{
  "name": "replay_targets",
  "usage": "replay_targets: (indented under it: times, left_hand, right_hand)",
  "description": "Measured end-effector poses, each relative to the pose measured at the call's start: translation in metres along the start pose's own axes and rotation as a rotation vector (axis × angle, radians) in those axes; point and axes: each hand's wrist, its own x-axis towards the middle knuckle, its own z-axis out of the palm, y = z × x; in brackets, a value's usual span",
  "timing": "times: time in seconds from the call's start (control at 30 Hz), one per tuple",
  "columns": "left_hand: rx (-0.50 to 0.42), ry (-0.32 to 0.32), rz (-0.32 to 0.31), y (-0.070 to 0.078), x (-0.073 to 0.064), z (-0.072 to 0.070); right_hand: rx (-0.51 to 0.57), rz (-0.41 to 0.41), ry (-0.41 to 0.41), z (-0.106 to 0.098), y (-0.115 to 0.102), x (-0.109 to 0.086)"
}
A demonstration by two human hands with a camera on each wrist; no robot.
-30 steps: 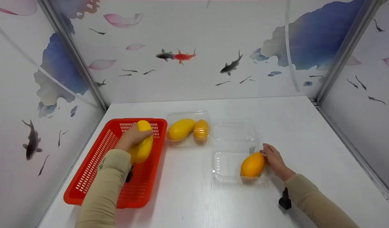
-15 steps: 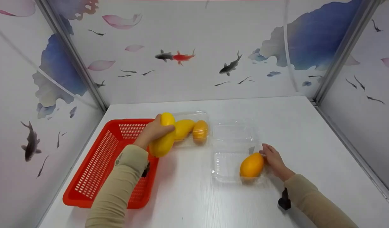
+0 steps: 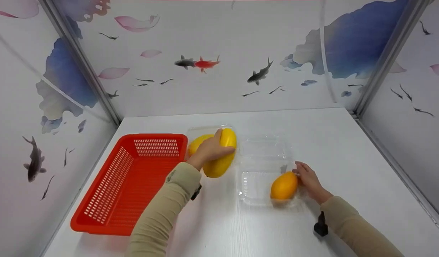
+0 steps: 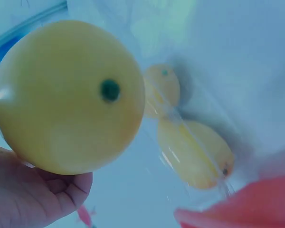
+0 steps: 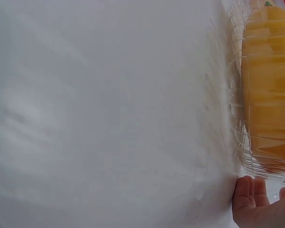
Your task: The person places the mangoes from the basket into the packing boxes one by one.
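Observation:
My left hand (image 3: 209, 148) grips a yellow mango (image 3: 223, 153) and holds it in the air in front of the rear clear plastic box (image 3: 212, 126). In the left wrist view, the held mango (image 4: 69, 99) shows a green stem spot. Two other mangoes (image 4: 194, 154) lie in that rear box, partly hidden by my hand in the head view. An orange-yellow mango (image 3: 284, 185) sits at the right of an open clear clamshell box (image 3: 257, 185). Beside that box's right edge is my right hand (image 3: 310, 180), its fingertips (image 5: 244, 190) at the plastic wall.
A red plastic basket (image 3: 133, 185) with slotted walls stands on the left, no fruit visible inside. The raised lid (image 3: 262, 148) of the open box lies behind it. White printed panels (image 3: 219, 85) enclose the white table (image 3: 237, 228) at the back and sides.
My left hand has carried the yellow mango out of the red basket and rightward, to in front of the rear box. The right hand stays put beside the open box.

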Motion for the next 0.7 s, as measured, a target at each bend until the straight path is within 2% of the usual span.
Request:
replay_targets:
  times: [0.07, 0.27, 0.47, 0.7]
  left_hand:
    - [0.013, -0.013, 0.038, 0.007, 0.004, 0.011]
    - [0.048, -0.061, 0.098, 0.024, 0.017, 0.044]
    - [0.069, -0.104, 0.102, 0.033, 0.027, 0.077]
    - [0.156, -0.086, 0.101, 0.032, 0.039, 0.109]
  right_hand:
    - [-0.011, 0.002, -0.002, -0.001, 0.0, 0.0]
    - [-0.049, 0.005, -0.002, -0.001, 0.001, -0.001]
    - [-0.002, 0.008, 0.014, 0.001, 0.003, -0.002]
    - [0.017, 0.032, 0.026, 0.002, 0.001, 0.002]
